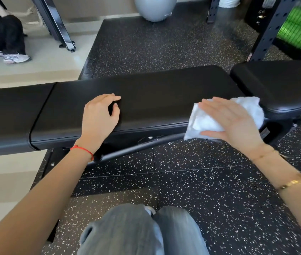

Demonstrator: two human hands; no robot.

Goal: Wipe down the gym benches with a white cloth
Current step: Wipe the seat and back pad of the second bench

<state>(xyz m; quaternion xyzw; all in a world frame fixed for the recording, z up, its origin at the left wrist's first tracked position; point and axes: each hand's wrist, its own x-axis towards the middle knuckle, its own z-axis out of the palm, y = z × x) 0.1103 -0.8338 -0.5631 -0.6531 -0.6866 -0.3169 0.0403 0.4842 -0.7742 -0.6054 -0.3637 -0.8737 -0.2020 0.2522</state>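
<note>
Right hand (232,124): you are pressing straight fingers flat on the white cloth (210,122).
Cloth: lying at the bench (155,100) pad's right near edge.
Left hand (99,115): you are resting loosely curled fingers on the pad, holding nothing.

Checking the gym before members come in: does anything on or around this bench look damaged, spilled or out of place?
Nothing stands out. The black bench pad looks intact, with no tears or spills. The right hand presses the white cloth flat at its near edge; the left hand rests on it.
</note>
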